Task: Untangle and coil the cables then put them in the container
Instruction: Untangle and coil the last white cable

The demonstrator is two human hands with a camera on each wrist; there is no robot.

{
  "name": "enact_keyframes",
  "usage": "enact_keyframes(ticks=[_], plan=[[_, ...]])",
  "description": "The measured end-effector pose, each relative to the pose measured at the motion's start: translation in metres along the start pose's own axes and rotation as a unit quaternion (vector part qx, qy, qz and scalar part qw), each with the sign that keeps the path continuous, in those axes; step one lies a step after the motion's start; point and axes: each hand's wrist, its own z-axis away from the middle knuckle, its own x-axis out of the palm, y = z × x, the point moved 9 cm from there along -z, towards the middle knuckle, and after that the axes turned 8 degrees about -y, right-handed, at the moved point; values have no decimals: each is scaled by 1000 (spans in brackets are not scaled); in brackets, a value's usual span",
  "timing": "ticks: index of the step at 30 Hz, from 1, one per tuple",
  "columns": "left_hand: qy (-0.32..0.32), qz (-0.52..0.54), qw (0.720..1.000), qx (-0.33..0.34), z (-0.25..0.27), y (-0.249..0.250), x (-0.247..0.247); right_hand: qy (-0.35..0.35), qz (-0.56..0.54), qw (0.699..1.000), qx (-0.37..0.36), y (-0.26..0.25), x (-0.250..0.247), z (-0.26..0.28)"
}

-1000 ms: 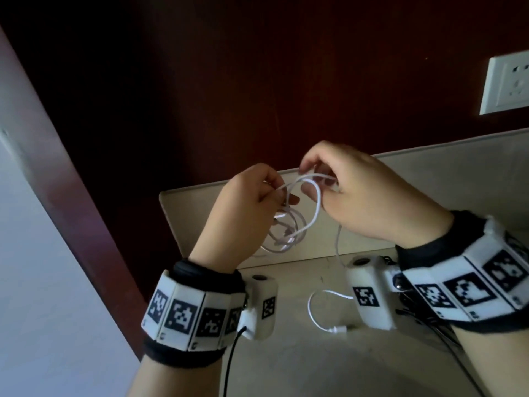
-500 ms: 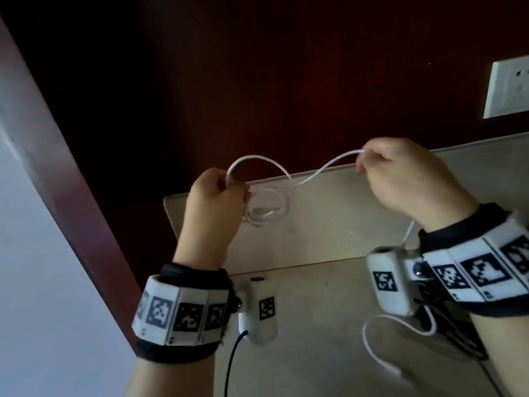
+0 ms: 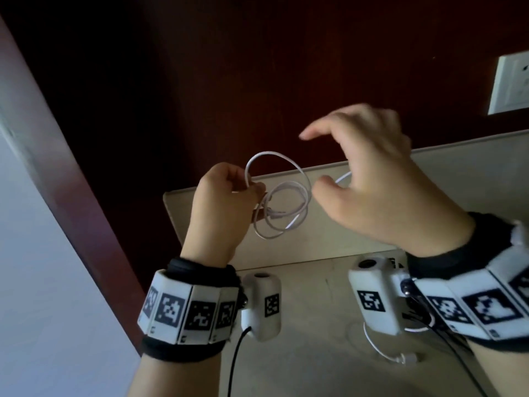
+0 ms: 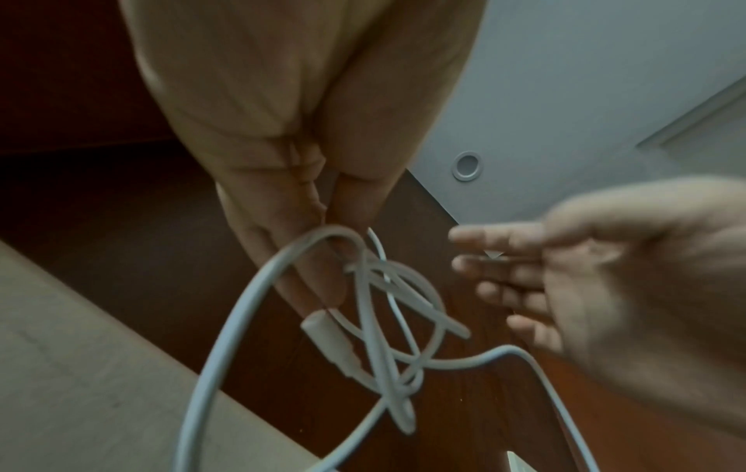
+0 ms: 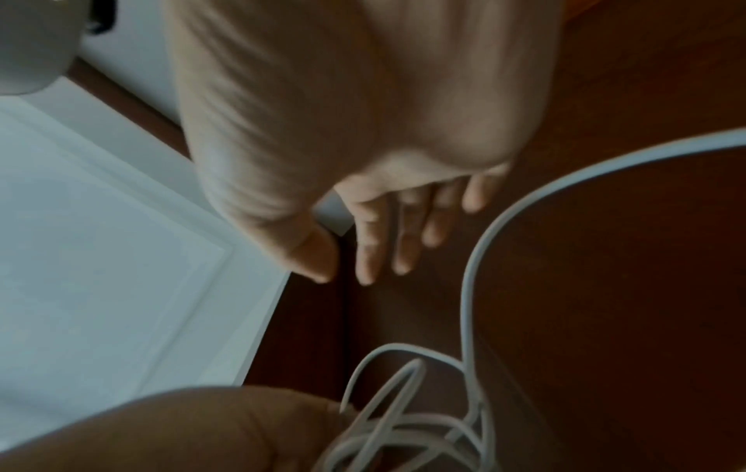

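A thin white cable (image 3: 283,207) hangs in several loose loops from my left hand (image 3: 252,190), which pinches the bundle at its top left; the left wrist view shows the same pinch (image 4: 347,246) and a connector end (image 4: 323,325) inside the loops. My right hand (image 3: 315,161) hovers just right of the coil with fingers spread and holds nothing; the right wrist view shows its fingers (image 5: 383,242) straight. One strand (image 3: 343,177) runs behind that hand. The cable's tail with its plug (image 3: 400,358) lies on the beige surface below. No container is clearly in view.
A beige tabletop (image 3: 315,353) with a raised back panel (image 3: 458,179) lies under my hands. A dark wooden wall stands behind it, with a white wall socket (image 3: 512,81) at the upper right. Black cables (image 3: 415,313) lie under my right wrist.
My right hand let go of the strand it had stretched out to the right and came back toward the left hand with fingers spread. The coil in my left hand gained a loop.
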Motion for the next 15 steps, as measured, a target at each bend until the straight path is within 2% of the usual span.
enact_keyframes(ticks=[2,6,9,12,15], plan=[[3,-2,1000,10,2,4,0,-13,-11,999,-35,-12,6,2],[-30,60,998,7,6,10,8,-118,48,992,4,3,41,2],[-73,125,989,-13,9,10,17,-142,-1,990,-6,9,51,-1],[-78,175,981,-20,8,8,17,-115,-67,991,6,15,40,-6],[-94,166,981,-14,4,6,16,-65,-158,985,8,21,28,-10]])
